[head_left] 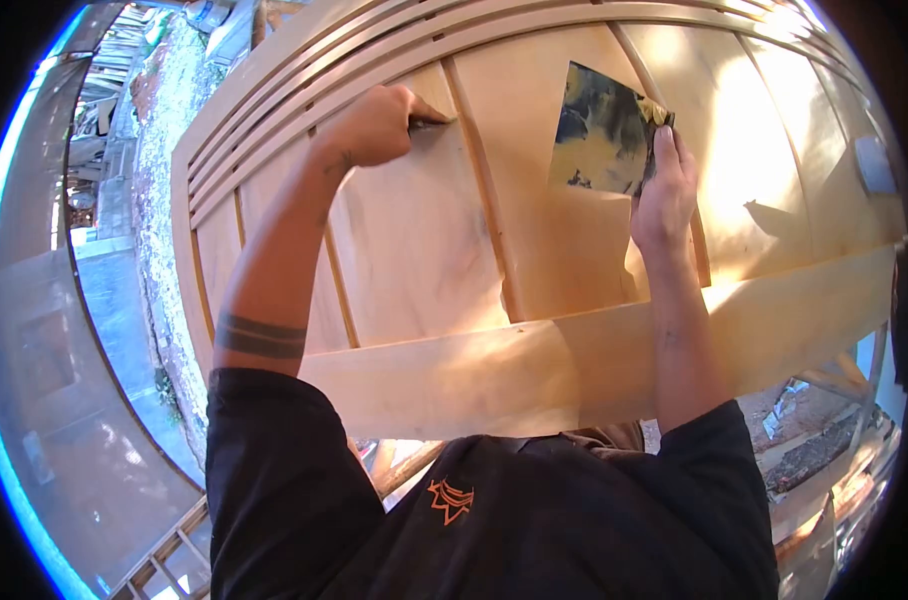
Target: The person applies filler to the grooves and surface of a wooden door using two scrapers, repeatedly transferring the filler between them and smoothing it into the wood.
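Observation:
A large pale wooden door or panel (404, 250) lies before me, with vertical grooves and long slats along its far side. My left hand (374, 125) is closed, its fingertips low against the panel beside a groove (479, 185). Whatever it may pinch is hidden by the fingers and shadow. Held in my right hand (666, 195) is a flat, squarish board (604, 130) smeared with dark and yellowish paste, tilted above the panel. A yellowish lump (656, 112) sits at the board's edge near my thumb.
The panel's broad near rail (454, 380) runs close to my body. On the left stands a long brownish sheet (84, 400), with a rough whitish strip (179, 180) beside it. A pale object (874, 165) rests at the panel's right end. Timber pieces (824, 455) lie below right.

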Available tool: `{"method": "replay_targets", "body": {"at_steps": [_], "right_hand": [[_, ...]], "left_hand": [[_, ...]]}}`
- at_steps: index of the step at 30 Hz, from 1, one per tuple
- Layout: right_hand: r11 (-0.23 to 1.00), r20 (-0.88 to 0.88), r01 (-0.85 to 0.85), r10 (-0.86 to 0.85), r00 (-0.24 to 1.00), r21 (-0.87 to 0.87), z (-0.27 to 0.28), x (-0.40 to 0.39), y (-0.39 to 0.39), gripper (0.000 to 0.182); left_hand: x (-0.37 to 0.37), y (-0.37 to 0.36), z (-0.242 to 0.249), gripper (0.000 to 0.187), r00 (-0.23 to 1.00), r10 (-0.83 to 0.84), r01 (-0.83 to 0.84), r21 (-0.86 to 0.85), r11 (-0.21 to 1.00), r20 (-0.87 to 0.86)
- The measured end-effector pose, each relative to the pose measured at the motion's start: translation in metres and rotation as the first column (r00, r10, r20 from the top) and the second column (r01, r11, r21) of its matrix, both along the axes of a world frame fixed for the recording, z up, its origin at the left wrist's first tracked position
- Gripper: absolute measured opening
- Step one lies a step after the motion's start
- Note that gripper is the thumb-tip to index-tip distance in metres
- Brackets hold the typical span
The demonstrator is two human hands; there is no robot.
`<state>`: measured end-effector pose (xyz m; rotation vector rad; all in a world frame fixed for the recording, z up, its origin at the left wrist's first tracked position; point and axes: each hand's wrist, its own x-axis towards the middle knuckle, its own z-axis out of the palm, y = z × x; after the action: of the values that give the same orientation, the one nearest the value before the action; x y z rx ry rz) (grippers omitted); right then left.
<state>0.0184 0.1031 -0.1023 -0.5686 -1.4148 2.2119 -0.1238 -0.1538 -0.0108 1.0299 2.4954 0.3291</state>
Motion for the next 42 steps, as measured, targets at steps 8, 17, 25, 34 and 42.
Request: {"method": "replay_targets", "body": {"at_steps": [8,17,25,34,42], "right_hand": [[0.999,-0.048,-0.009,0.007,0.999,-0.05,0.005,-0.004,-0.003,0.034],[0.998,-0.056,-0.057,0.055,0.997,-0.036,0.008,0.003,-0.006,0.033],[0.982,0.036,-0.034,0.028,0.999,0.188,-0.001,-0.005,-0.006,0.036],[0.983,0.066,-0.077,0.089,0.994,-0.169,0.014,0.0,-0.011,0.03],[0.97,0.12,-0.038,0.068,0.99,-0.239,0.014,0.003,-0.012,0.033]], "left_hand": [[0.106,0.001,0.003,0.048,0.993,0.116,-0.116,0.025,0.993,0.022],[0.212,0.005,0.003,0.043,0.986,0.166,-0.163,0.122,0.979,-0.012],[0.139,-0.03,0.031,0.045,0.962,0.266,-0.273,0.154,0.949,0.067],[-0.046,-0.045,0.012,0.049,0.971,0.207,-0.199,0.071,0.977,-0.122],[-0.054,-0.033,-0.012,0.049,0.967,0.158,-0.12,0.188,0.975,-0.202]]}}
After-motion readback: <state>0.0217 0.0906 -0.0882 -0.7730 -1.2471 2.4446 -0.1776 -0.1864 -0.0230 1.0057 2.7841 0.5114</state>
